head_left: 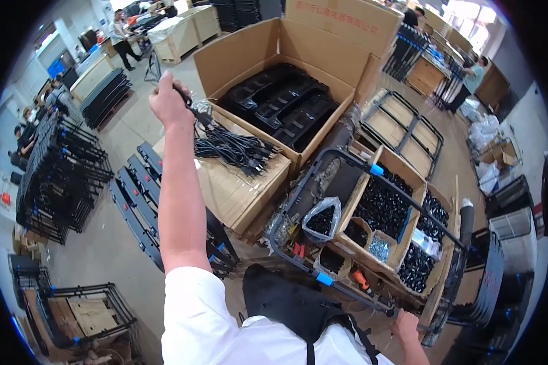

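Observation:
My left hand [170, 102] is stretched out ahead, closed round a black power cord [181, 94] with a loop rising above the fist. Just right of it, a heap of black power cords [234, 143] with plugs lies on a closed cardboard box [249, 198]. Low on the right, my right hand [406, 326] is closed at the near edge of a black tubular metal frame [292, 258] with blue bands. That frame lies tilted over a bench with open boxes of small parts; part of the right hand's grip is hidden.
A large open carton [329, 141] holds black moulded panels [280, 100]. Boxes of black parts [383, 204], a bag of parts [321, 219] and an orange-and-black tool [360, 280] sit under the frame. Stacked black frames [61, 176] stand left. Several people work farther off.

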{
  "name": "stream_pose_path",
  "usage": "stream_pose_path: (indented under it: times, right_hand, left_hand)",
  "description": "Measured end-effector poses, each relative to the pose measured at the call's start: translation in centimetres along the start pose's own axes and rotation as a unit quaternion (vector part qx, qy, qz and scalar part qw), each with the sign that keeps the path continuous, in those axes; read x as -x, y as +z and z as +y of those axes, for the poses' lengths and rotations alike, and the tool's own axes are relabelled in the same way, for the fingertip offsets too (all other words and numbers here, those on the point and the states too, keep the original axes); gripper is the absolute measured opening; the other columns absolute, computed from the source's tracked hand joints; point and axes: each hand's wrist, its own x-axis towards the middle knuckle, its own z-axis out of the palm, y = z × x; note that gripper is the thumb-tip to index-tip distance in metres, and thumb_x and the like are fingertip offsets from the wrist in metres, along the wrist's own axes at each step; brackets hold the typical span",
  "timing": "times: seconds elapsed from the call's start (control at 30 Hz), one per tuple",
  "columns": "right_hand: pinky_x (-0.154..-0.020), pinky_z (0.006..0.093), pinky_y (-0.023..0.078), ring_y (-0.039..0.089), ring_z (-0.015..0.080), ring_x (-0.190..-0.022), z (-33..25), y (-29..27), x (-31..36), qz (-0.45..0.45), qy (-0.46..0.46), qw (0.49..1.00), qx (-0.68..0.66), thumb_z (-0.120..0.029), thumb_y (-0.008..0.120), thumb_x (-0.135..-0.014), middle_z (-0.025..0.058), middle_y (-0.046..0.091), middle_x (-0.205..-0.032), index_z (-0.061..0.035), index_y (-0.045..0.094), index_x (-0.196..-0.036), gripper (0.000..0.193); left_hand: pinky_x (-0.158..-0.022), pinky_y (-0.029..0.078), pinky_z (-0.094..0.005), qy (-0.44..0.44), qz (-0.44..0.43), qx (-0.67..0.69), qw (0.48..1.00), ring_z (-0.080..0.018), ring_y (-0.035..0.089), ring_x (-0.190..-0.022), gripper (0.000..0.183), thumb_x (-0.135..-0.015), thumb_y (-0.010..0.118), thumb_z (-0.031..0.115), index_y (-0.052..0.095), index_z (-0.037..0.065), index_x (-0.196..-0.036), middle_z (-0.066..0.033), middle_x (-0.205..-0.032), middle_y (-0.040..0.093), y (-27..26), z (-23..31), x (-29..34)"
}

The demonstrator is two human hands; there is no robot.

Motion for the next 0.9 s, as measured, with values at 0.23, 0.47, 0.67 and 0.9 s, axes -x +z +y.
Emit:
stream_pose_path:
  times: [0.23, 0.47, 0.67, 0.9]
  right_hand:
    - [-0.077, 0.0511, 0.059, 0.075, 0.0398, -0.088, -0.3, 2.3, -0.7, 0.231, 0.006, 0.964, -0.135, -0.028, 0.079, -0.074, 0.0181, 0.075, -0.089, -0.0076, 0.066, -0.098, 0.035]
    - [-0.072, 0.0488, 0.06, 0.077, 0.0365, -0.086, 0.3, 3.0, -0.7, 0.169, -0.003, 0.984, -0.061, -0.028, 0.072, -0.08, 0.0148, 0.077, -0.087, -0.0065, 0.069, -0.101, 0.031]
    - [-0.096, 0.0543, 0.054, 0.073, 0.0316, -0.1, 0.9, 3.1, -1.1, 0.083, -0.006, 0.995, -0.061, -0.032, 0.045, -0.113, 0.0178, 0.077, -0.112, -0.0066, 0.074, -0.113, 0.038]
    - [-0.08, 0.0513, 0.054, 0.069, 0.0357, -0.096, 0.1, 2.3, 0.3, 0.102, -0.01, 0.99, -0.096, -0.02, 0.046, -0.11, 0.0196, 0.074, -0.11, -0.0045, 0.074, -0.118, 0.033]
  left_hand:
    - [-0.046, 0.043, -0.0328, -0.11, -0.081, -0.027, 0.99, -0.0182, 0.055, -0.052, 0.021, -0.099, 0.066, 0.02, 0.054, 0.004, -0.096, -0.007, -0.07, 0.057, -0.2, 4.0, -1.0]
    - [-0.062, 0.052, -0.0285, 0.198, -0.155, -0.118, 0.961, -0.0164, 0.064, -0.066, 0.031, -0.094, 0.058, 0.002, 0.045, -0.005, -0.122, -0.0105, -0.082, 0.068, 5.7, 9.9, 4.7]
    - [-0.05, 0.046, -0.0248, 0.027, -0.194, -0.056, 0.979, -0.0092, 0.056, -0.058, 0.035, -0.103, 0.066, 0.019, 0.05, -0.002, -0.125, -0.0032, -0.082, 0.06, 3.9, 6.0, 14.4]
    - [-0.055, 0.046, -0.0246, -0.191, -0.318, -0.042, 0.928, -0.0078, 0.057, -0.06, 0.023, -0.109, 0.058, 0.017, 0.057, -0.001, -0.125, 0.0005, -0.079, 0.059, -0.5, 0.7, 28.7]
